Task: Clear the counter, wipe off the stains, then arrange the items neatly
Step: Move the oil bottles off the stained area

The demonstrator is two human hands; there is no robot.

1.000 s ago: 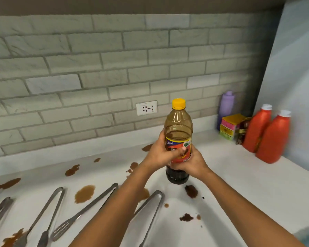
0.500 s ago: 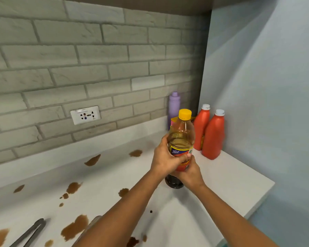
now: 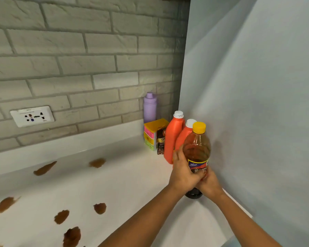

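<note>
Both hands grip an amber plastic bottle (image 3: pixel 197 150) with a yellow cap and a red, blue and yellow label. My left hand (image 3: pixel 181 171) wraps its left side, my right hand (image 3: pixel 210 183) holds it lower on the right. The bottle stands upright with its dark base at the white counter (image 3: pixel 125 184), close to the pale blue side wall, just in front of two orange bottles (image 3: pixel 173 136) with white caps. Several brown stains (image 3: pixel 97 162) dot the counter to the left.
In the corner behind the orange bottles stand a lilac bottle (image 3: pixel 149 107), a stack of coloured boxes (image 3: pixel 152 133) and a small dark packet (image 3: pixel 161 141). A wall socket (image 3: pixel 32 115) sits in the brick backsplash. The counter's right edge meets the blue wall (image 3: pixel 257 122).
Both hands have carried the amber bottle to the right, from the middle of the counter to beside the orange bottles. The view has turned right, and the tongs have left the frame.
</note>
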